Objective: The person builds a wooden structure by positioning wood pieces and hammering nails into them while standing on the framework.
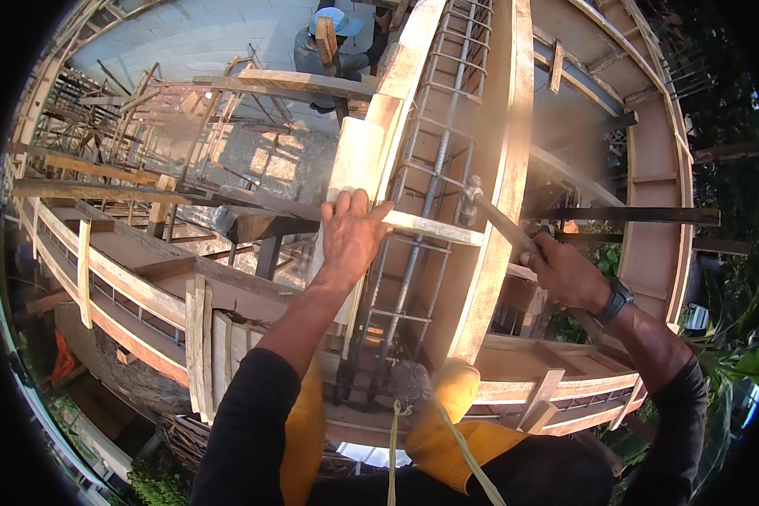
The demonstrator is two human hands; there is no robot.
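Note:
My right hand is closed round the wooden handle of a hammer. The hammer's head lies over the channel of a timber beam form, near a short wooden strip that spans it. My left hand is on the form's left side, fingers bent over the wood and thumb along the strip's left end. Its palm side is hidden. Between the left side board and right side board, a steel rebar cage runs lengthwise under the strip.
More timber forms curve round on the left, and others stand at the right. Wooden props and scaffold poles crowd the lower level. A person in a blue cap is below, near a pale block wall. Green leaves border the right.

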